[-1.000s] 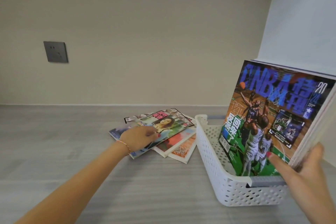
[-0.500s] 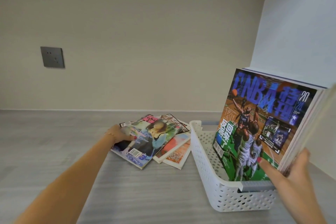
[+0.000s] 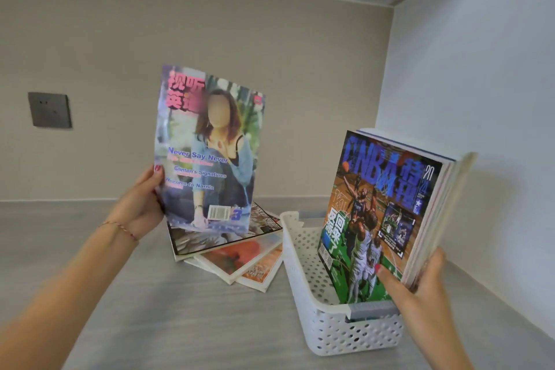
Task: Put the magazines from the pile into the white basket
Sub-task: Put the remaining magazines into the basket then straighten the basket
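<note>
My left hand (image 3: pixel 138 207) grips the left edge of a magazine with a woman on its cover (image 3: pixel 210 153), held upright in the air above the pile (image 3: pixel 237 252). The pile lies flat on the grey surface, left of the white basket (image 3: pixel 339 333). Several magazines stand upright in the basket, leaning right, with a basketball cover (image 3: pixel 381 216) facing me. My right hand (image 3: pixel 420 285) holds this standing stack at its lower right corner, thumb on the front cover.
The grey shelf surface (image 3: pixel 150 324) runs to a beige back wall with a grey socket plate (image 3: pixel 49 109). A white side wall (image 3: pixel 480 99) stands close behind the basket on the right.
My left hand has lifted the top magazine off the pile and raised it upright. My right hand still steadies the stack in the basket. The view has tilted upward.
</note>
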